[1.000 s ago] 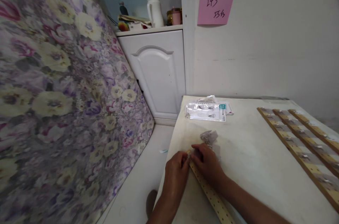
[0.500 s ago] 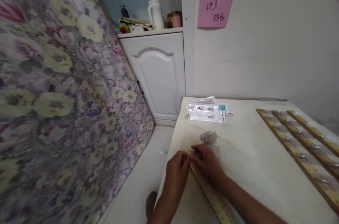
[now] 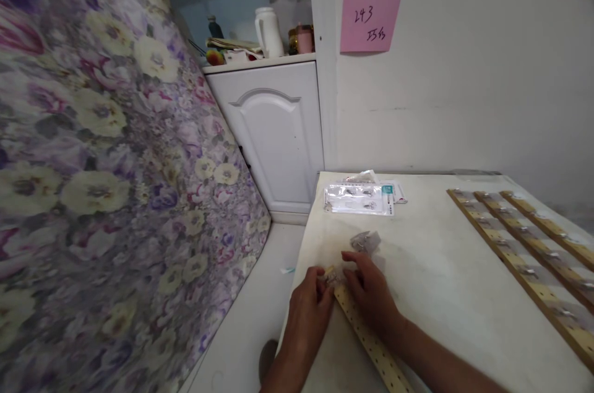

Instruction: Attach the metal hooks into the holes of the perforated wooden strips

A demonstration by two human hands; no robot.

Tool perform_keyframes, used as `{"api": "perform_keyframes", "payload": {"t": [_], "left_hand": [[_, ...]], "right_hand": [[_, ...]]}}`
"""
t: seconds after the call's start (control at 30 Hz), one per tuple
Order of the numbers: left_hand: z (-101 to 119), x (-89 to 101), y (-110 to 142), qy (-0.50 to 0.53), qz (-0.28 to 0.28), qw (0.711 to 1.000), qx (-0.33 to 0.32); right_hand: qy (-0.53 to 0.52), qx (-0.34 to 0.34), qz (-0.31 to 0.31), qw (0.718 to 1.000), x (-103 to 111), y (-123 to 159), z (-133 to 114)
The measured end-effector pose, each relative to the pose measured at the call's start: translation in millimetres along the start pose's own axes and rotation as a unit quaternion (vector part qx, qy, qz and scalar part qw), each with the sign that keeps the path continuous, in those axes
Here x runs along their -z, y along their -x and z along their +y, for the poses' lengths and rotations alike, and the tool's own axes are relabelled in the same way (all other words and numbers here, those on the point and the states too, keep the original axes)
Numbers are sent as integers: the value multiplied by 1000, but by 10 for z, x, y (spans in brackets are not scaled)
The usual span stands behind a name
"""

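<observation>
A pale wooden strip dotted with rows of small holes lies on the table, running from between my hands toward the front edge. My left hand is closed at its far end, thumb and forefinger pinching a small clear plastic piece set across the strip. Its details are too small to make out. Beside the strip, my right hand has thumb and forefinger spread apart, with nothing seen in them. Just beyond it sits a little heap of clear plastic pieces with metal bits.
Flat clear packets lie at the table's back left. Several wooden strips bearing clear pieces and metal parts stand along the right. A floral curtain hangs left; a white cabinet and wall are behind.
My right thumb and forefinger have moved apart and away from the strip's end, uncovering the clear piece there. My left hand stays at the strip. The view has shifted slightly.
</observation>
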State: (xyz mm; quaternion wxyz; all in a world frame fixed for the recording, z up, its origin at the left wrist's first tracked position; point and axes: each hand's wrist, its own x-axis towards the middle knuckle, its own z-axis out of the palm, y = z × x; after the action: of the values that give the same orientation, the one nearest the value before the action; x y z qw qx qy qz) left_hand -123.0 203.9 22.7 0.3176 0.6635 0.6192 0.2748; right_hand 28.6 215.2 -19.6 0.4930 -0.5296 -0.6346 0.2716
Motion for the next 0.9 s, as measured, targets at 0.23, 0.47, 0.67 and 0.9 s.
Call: {"api": "perform_keyframes", "payload": {"t": [0.23,0.47,0.67,0.9], "left_hand": [[-8,237,-2,-13,34,999,7],[63,223,77,-24,-13,999,-23],[150,33,267,-25,-71,997,-33],[183,-77,317,-39,-96,994,-39]], "right_hand": [[26,22,80,996,426,-87,-64],[85,-76,39,993,742,81,201],[149,-85,-10,985,696,204,153],[258,-97,-27,961,675,221,92]]}}
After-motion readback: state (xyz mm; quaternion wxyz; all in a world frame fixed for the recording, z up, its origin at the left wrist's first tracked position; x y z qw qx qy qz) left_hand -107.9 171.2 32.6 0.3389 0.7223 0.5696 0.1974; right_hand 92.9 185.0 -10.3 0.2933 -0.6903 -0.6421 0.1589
